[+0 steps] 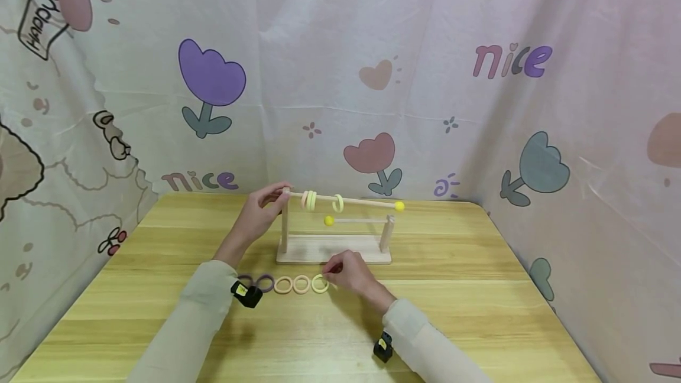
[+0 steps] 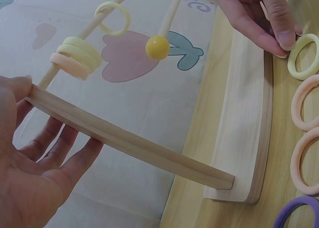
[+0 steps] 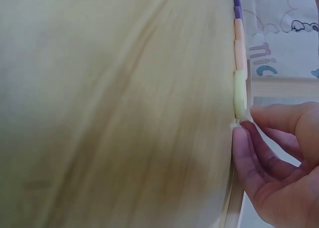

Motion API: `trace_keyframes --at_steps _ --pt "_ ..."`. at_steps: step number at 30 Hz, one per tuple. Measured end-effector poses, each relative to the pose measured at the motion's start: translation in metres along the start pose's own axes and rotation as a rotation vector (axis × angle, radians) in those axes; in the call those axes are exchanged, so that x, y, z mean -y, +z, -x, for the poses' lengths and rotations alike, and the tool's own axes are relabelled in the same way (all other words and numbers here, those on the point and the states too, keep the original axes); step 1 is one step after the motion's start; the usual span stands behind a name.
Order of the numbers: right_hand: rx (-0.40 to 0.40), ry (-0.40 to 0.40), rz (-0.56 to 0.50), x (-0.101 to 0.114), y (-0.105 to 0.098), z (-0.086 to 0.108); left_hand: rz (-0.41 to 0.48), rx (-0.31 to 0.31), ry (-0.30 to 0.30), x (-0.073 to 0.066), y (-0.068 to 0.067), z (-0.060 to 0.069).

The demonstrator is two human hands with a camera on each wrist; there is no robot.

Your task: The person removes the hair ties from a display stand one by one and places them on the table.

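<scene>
A wooden stand point(image 1: 335, 248) has a tall left post point(image 2: 134, 131) and a shorter right post point(image 1: 387, 234), each with a yellow-tipped rod. My left hand point(image 1: 262, 213) holds the tall post near its top, thumb on one side and fingers on the other. Several pale yellow and peach rings point(image 2: 75, 57) hang on that post's rod, one yellow ring point(image 1: 338, 203) apart from the others. My right hand point(image 1: 348, 270) is at the right edge of a light yellow ring point(image 1: 320, 283) lying on the table, fingertips slightly parted beside it; whether they touch it is unclear.
Left of the light yellow ring, two peach rings point(image 1: 292, 285) and purple rings point(image 1: 265, 283) lie in a row on the wooden table point(image 1: 452, 288). My left sleeve partly covers the row's end. A printed curtain point(image 1: 425, 28) hangs behind and beside the table.
</scene>
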State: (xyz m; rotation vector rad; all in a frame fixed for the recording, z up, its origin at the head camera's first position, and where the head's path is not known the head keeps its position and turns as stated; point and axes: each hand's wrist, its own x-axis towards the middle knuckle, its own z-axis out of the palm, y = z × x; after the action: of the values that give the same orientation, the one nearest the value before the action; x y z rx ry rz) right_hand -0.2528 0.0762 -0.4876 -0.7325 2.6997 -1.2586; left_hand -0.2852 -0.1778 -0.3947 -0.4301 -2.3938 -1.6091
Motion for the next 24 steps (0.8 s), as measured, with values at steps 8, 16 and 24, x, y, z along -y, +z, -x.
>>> trace_keyframes --at_steps 8,16,24 --pt "0.005 -0.012 0.013 0.003 0.003 0.000 0.005 0.000 0.006 -0.002 0.000 0.001" --pt "-0.029 -0.001 0.008 0.006 -0.009 -0.001 0.006 0.001 0.008 -0.002 0.001 0.000" --pt "-0.234 -0.035 -0.010 0.020 -0.040 -0.008 0.016 -0.001 0.015 -0.001 0.001 0.000"
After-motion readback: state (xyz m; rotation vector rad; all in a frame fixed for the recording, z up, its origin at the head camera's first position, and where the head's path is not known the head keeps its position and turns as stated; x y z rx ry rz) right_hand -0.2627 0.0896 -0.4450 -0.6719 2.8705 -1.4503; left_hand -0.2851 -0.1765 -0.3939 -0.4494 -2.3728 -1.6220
